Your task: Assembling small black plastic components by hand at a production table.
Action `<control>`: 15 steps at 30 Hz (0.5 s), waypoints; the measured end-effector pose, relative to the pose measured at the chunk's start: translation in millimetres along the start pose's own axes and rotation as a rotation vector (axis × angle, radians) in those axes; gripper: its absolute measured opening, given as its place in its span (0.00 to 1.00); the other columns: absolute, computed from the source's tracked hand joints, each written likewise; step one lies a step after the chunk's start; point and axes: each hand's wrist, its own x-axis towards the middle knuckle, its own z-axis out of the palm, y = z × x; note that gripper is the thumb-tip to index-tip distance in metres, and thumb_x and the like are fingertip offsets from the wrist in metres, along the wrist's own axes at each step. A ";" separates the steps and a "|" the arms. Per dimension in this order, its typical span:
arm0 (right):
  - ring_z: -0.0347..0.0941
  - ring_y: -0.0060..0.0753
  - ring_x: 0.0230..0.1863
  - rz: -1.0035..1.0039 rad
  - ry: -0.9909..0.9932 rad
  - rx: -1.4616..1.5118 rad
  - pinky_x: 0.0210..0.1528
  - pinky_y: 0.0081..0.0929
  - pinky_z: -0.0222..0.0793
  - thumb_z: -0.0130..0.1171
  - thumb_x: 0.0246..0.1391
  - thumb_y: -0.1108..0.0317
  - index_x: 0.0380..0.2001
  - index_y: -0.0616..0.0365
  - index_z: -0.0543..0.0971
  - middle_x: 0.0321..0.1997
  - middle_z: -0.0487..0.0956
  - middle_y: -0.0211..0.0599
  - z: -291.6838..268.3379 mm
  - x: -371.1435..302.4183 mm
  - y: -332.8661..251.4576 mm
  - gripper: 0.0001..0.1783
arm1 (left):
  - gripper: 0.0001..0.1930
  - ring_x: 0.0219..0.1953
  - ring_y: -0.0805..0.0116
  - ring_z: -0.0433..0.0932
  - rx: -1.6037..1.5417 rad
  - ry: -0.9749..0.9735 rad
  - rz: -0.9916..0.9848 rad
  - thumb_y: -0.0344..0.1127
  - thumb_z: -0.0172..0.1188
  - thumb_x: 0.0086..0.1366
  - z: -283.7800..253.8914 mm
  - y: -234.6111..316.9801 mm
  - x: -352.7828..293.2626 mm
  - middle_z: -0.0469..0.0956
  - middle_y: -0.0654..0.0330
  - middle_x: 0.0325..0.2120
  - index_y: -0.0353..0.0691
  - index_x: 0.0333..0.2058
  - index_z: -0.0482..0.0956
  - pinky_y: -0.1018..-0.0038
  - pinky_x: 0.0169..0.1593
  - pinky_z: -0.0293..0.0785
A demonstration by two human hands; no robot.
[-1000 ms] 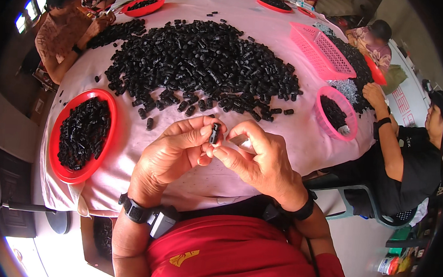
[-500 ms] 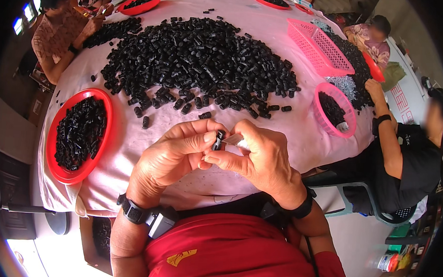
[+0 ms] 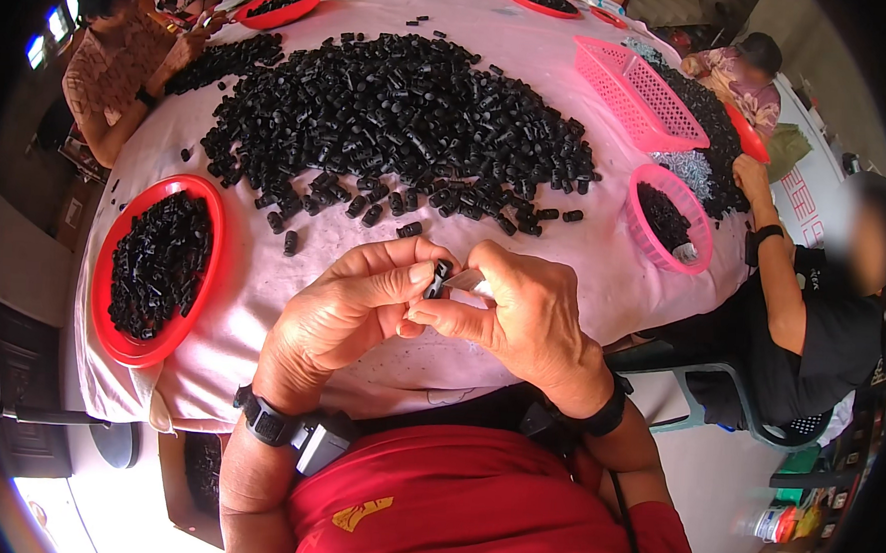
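Note:
Between the thumb and fingers of my left hand [image 3: 367, 291] a small black plastic cylindrical part [image 3: 439, 276] with a pale opening or mark is pinched. My right hand [image 3: 527, 306] is closed around a thin, pale, pointed blade [image 3: 470, 281], its tip touching or very near the black part. Most of the blade's length is hidden in my fingers. Both hands hover close together over the near side of the table. Just beyond them spreads a large heap of similar black parts [image 3: 391, 124], with a few loose ones at its near edge.
A pink cloth [image 3: 584, 254] covers the table. At left stands a red basin [image 3: 216, 255] of black pieces; at right, a round pink basket [image 3: 707, 240] and a rectangular pink basket [image 3: 661, 138]. A person in black [image 3: 821, 326] sits at right, another person [image 3: 123, 70] at far left.
My hands keep the same grip in nearly the same place. At right, the seated person's head has shifted slightly.

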 end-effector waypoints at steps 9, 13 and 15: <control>0.74 0.37 0.17 -0.028 0.077 -0.017 0.18 0.31 0.66 0.69 0.45 0.44 0.21 0.55 0.72 0.16 0.74 0.34 1.1 0.9 -0.5 0.26 | 0.13 0.33 0.79 0.77 0.014 0.006 0.001 0.35 0.58 0.68 -0.3 -0.7 0.6 0.80 0.65 0.38 0.37 0.49 0.76 0.80 0.38 0.74; 0.75 0.38 0.17 -0.030 0.060 -0.033 0.18 0.32 0.66 0.69 0.45 0.43 0.21 0.55 0.72 0.16 0.74 0.35 1.4 0.9 -0.4 0.27 | 0.13 0.33 0.79 0.77 0.001 0.032 0.003 0.34 0.58 0.68 1.8 -1.9 0.1 0.80 0.65 0.37 0.37 0.49 0.76 0.80 0.38 0.74; 0.75 0.38 0.17 -0.029 0.055 -0.036 0.18 0.32 0.66 0.69 0.45 0.43 0.21 0.55 0.72 0.16 0.74 0.35 1.2 0.3 0.2 0.27 | 0.13 0.33 0.79 0.77 -0.002 0.030 0.000 0.34 0.58 0.68 0.7 -2.7 1.1 0.80 0.65 0.37 0.37 0.49 0.76 0.80 0.38 0.74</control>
